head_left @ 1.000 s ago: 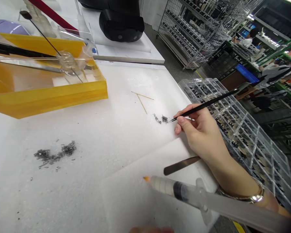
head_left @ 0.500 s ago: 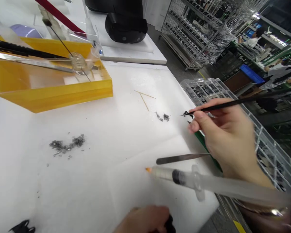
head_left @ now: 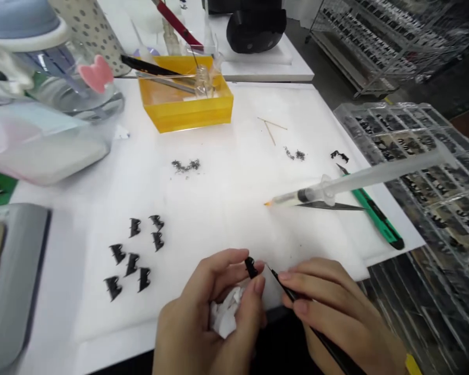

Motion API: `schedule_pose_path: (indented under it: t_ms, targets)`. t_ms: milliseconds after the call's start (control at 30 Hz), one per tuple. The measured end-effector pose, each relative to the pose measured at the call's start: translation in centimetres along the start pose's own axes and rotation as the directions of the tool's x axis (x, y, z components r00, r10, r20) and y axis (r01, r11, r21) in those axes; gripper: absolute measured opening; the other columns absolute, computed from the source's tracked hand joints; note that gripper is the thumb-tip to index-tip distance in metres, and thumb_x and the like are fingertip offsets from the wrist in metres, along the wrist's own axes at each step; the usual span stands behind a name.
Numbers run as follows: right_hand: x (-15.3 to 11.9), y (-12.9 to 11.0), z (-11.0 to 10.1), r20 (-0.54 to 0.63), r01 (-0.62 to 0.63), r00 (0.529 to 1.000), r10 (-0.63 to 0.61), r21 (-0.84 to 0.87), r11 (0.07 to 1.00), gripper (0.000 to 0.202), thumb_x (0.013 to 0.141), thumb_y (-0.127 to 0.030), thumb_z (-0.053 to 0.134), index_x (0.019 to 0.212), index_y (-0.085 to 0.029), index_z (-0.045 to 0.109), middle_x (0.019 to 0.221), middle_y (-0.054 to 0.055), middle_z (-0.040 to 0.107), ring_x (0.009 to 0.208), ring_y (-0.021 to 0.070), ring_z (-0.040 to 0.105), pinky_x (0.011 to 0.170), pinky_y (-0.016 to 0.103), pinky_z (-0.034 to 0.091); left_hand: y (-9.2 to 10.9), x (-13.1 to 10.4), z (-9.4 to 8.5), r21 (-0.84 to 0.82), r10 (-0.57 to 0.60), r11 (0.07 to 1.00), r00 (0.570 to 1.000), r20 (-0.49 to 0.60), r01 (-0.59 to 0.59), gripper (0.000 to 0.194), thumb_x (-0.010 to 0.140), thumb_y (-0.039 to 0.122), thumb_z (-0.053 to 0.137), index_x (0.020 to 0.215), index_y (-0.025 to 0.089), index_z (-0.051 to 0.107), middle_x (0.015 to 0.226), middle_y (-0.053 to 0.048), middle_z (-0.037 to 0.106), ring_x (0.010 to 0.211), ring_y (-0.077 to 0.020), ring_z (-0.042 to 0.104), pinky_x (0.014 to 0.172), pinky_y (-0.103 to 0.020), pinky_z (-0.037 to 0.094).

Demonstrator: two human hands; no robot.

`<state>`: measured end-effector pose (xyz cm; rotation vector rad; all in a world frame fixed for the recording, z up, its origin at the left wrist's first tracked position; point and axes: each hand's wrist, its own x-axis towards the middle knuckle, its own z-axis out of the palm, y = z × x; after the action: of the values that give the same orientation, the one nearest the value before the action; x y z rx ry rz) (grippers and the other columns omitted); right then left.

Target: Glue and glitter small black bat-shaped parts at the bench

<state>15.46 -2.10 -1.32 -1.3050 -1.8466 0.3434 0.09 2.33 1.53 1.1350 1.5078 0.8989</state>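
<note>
Between the thumb and fingertips of my left hand [head_left: 214, 307] is a small black part [head_left: 251, 267]. A crumpled white tissue [head_left: 226, 312] sits in the same palm. My right hand [head_left: 336, 307] grips a slim black tool [head_left: 293, 294] like a pen; its fine pale tip points at the black part, just apart from it. Whether it is tweezers or a single-point tool I cannot tell. Several similar black parts [head_left: 131, 264] lie on the white sheet to the left. A syringe [head_left: 320, 192] with an orange tip lies beyond my hands, over metal tweezers [head_left: 336, 206].
A green cutter knife [head_left: 375, 216] lies at the right edge, beside a clear compartment box [head_left: 406, 120] of dark parts. Tiny metal pieces [head_left: 186, 165] form small piles near toothpicks [head_left: 272, 127]. A yellow tray [head_left: 191, 114] holds tools. Left stand a clear container [head_left: 58, 140] and grey device [head_left: 19, 281].
My right hand has come back from the small black pieces by the compartment box to my left hand. The view has swung left, and my left hand now shows the black part and tissue.
</note>
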Motion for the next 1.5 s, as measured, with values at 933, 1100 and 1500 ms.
schedule_pose_path:
  t_ms: [933,1100,1500]
  targets:
    - [6.0,-0.1,-1.7,0.293,-0.72,0.689,0.663,0.377,0.582,0.01,0.085,-0.019,0.06,0.086,-0.024,0.051,0.046,-0.011,0.053,0.03,0.005,0.047,0.028,0.011,0.039,-0.5,-0.5,0.4,0.124,0.104,0.987,0.994,-0.022,-0.1,0.022,0.077,0.02,0.069,0.096,0.029,0.063,0.075,0.008,0.074,0.039,-0.0066,0.059,0.032,-0.013,0.044]
    - [5.9,0.0,-1.7,0.292,-0.721,0.689,0.663,0.365,0.589,0.011,0.085,-0.018,0.059,0.086,-0.025,0.051,0.046,-0.01,0.054,0.031,0.0055,0.048,0.029,0.011,0.04,-0.5,-0.4,0.3,0.137,0.102,0.986,0.994,-0.024,-0.098,0.022,0.077,0.021,0.069,0.096,0.029,0.063,0.075,0.008,0.073,0.038,-0.0064,0.058,0.031,-0.013,0.044]
    - [5.8,-0.1,-1.8,0.286,-0.715,0.694,0.66,0.378,0.588,0.011,0.085,-0.019,0.059,0.087,-0.025,0.05,0.048,-0.009,0.053,0.032,0.007,0.048,0.028,0.013,0.04,-0.6,-0.4,0.3,0.146,0.118,0.983,0.993,-0.011,-0.116,0.023,0.077,0.019,0.07,0.096,0.03,0.063,0.075,0.01,0.073,0.038,-0.0053,0.058,0.031,-0.012,0.044]
